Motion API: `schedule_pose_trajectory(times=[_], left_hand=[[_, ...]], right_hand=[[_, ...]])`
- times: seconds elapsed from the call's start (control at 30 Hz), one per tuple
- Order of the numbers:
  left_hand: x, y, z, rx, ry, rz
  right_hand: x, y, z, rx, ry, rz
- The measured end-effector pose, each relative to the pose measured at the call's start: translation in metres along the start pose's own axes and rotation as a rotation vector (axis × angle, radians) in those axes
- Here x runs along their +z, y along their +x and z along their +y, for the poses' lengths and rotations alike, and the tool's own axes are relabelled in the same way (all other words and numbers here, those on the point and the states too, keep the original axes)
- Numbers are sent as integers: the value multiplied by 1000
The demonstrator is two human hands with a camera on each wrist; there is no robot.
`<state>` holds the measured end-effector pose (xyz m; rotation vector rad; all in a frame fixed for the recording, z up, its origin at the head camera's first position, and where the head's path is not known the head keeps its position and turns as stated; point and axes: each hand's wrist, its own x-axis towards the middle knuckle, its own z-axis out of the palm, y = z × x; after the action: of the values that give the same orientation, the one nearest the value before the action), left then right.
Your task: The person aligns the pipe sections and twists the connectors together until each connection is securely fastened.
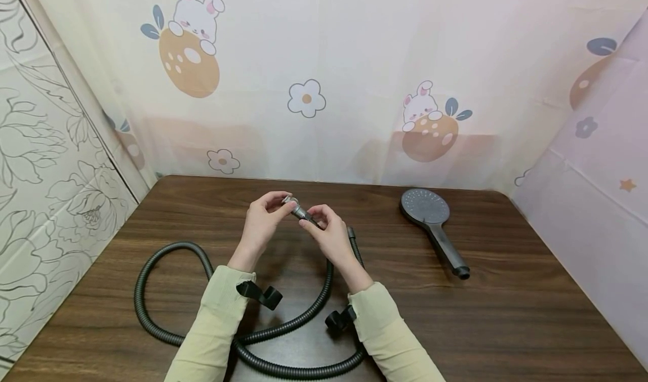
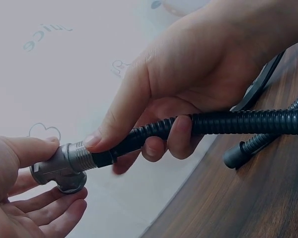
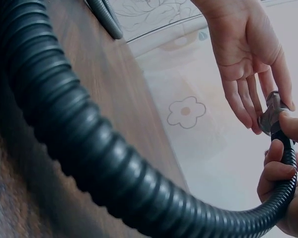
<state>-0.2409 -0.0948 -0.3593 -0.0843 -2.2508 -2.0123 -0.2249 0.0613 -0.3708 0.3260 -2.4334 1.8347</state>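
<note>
Both hands meet above the far middle of the table. My left hand (image 1: 258, 224) pinches a silver metal tee fitting (image 2: 64, 168) between thumb and fingers, its side outlet facing down in the left wrist view. My right hand (image 1: 331, 237) grips the end of a black ribbed shower hose (image 2: 213, 124), fingers wrapped round it and thumb on the fitting's threaded end. The hose end lies in line with that thread, right up against it. From there the hose drops to the table and runs in wide loops (image 1: 139, 297) beneath the forearms.
A dark grey handheld shower head (image 1: 425, 206) lies at the right on the brown wooden table (image 1: 506, 314). The hose's other end (image 2: 233, 156) lies beside the right hand. Black camera mounts (image 1: 260, 295) stick out from the sleeves. Patterned curtains (image 1: 324, 44) hang behind the table.
</note>
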Motion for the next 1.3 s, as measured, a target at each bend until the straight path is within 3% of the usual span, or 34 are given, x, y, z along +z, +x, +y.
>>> schedule_pose_trajectory(times=[0.17, 0.4, 0.77, 1.0, 1.3], left_hand=[[0, 0, 0, 6, 5, 0], [0, 0, -1, 8, 3, 2], [0, 0, 0, 7, 11, 3], [1, 0, 0, 18, 7, 7], [-1, -7, 13, -23, -3, -13]], right_hand=[[-2, -4, -10, 0, 23, 4], [0, 4, 10, -14, 17, 21], [1, 4, 10, -36, 67, 15], [-4, -7, -21, -25, 31, -4], [-3, -7, -19, -38, 41, -28]])
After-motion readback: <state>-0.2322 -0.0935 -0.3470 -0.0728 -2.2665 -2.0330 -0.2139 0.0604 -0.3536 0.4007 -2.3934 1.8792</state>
